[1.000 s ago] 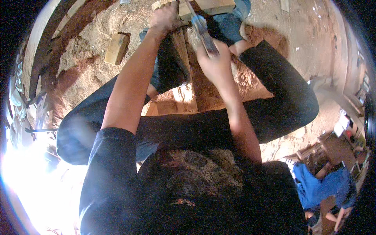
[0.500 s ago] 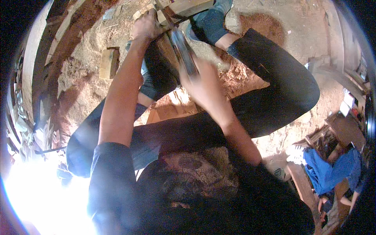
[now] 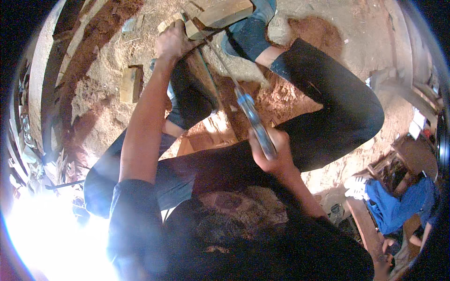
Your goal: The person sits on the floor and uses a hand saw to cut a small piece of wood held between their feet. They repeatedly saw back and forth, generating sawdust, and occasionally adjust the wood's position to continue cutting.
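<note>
My left hand (image 3: 172, 41) is closed on a wooden piece (image 3: 218, 13) at the top of the view, which lies crosswise over a longer board (image 3: 202, 65). My right hand (image 3: 271, 150) grips the handle of a hand saw (image 3: 246, 102) with blue on it, low over my bent leg. The thin blade runs up and left to the crosswise wood beside my left hand. My feet, in dark footwear, sit either side of the long board.
A small wood block (image 3: 131, 84) lies on the sawdust-covered ground at left. Curved timbers (image 3: 51, 56) line the left side, with bright glare below them. At lower right a person in blue trousers (image 3: 393, 208) is among wooden pieces (image 3: 361, 220).
The saw and my right hand have moved down toward me and slightly right, away from my left hand. The view has shifted, so the wood and left hand appear lower and further left.
</note>
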### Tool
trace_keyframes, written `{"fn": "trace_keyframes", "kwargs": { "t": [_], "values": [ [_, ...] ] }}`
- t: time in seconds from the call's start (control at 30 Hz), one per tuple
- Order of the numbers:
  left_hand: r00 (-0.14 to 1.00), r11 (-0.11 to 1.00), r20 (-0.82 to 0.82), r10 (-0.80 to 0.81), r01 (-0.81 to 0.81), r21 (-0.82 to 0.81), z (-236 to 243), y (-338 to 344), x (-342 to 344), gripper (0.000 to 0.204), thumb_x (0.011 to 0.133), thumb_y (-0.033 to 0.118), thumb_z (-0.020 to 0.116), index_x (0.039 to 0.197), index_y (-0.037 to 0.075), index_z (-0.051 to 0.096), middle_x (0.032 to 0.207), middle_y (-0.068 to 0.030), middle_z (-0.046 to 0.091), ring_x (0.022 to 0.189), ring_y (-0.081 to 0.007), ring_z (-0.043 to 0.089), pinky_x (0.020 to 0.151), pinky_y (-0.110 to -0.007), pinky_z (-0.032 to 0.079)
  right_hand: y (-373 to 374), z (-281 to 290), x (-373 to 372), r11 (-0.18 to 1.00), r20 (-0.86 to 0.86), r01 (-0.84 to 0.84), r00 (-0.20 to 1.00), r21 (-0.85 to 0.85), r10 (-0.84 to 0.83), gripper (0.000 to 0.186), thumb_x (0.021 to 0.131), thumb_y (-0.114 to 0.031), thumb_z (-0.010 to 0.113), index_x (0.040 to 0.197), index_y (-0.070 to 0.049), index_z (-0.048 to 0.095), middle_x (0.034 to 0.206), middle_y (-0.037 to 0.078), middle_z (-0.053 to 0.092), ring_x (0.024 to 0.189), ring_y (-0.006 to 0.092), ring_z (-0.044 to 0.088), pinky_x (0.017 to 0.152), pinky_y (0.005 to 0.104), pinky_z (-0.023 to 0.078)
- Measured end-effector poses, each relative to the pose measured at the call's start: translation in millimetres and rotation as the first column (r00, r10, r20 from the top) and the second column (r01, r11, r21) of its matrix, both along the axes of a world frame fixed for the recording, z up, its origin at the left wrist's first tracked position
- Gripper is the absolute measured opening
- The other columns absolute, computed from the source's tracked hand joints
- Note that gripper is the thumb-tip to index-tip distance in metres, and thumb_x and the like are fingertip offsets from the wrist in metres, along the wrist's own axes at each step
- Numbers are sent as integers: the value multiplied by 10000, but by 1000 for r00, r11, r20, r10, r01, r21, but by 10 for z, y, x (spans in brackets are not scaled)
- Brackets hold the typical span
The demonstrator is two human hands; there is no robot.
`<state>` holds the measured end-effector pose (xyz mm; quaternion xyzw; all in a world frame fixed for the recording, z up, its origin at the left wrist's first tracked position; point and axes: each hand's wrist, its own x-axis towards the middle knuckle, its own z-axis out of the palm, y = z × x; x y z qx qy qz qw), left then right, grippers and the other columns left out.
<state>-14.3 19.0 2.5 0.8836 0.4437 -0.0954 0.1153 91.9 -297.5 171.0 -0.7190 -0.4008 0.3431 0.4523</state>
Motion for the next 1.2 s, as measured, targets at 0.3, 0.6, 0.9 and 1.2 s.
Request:
{"fn": "trace_keyframes", "kwargs": {
  "t": [0.3, 0.6, 0.9, 1.2],
  "values": [
    [998, 995, -61, -13, 7, -97, -15, -121, -78, 822, 711, 623, 799, 1257, 87, 499, 1187, -209, 661, 1085, -366, 672, 897, -476, 561, 941, -448, 24, 986, -53, -4, 999, -164, -4, 125, 895, -102, 648, 913, 21, 655, 787, 212, 659, 693, 301, 659, 657, 402, 500],
    [999, 993, 44, 10, -4, -117, 29, 11, 115, 783, 724, 598, 797, 1199, 46, 507, 1202, -226, 653, 1088, -391, 665, 909, -481, 552, 869, -875, 15, 996, 59, 74, 996, -42, -72, 119, 927, -109, 644, 902, 7, 649, 755, 155, 666, 603, 252, 623, 584, 380, 472],
    [998, 999, 52, -28, 30, -43, 91, -19, 123, 833, 725, 630, 788, 1231, 19, 531, 1185, -224, 666, 1085, -362, 676, 930, -453, 551, -272, -40, 81, 903, -160, -47, 987, -428, -24, 167, 829, -87, 721, 983, -33, 686, 833, 161, 698, 758, 283, 692, 732, 397, 540],
    [998, 993, 50, -30, 35, -113, 99, -82, 154, 970, 708, 591, 810, 1412, 32, 443, 1308, -207, 601, 1235, -342, 588, 1017, -453, 502, -570, 459, 323, 960, 53, 226, 974, -167, -220, 145, 966, -148, 607, 999, -15, 655, 643, -32, 518, 544, 56, 480, 487, 234, 376]
  ]
}}
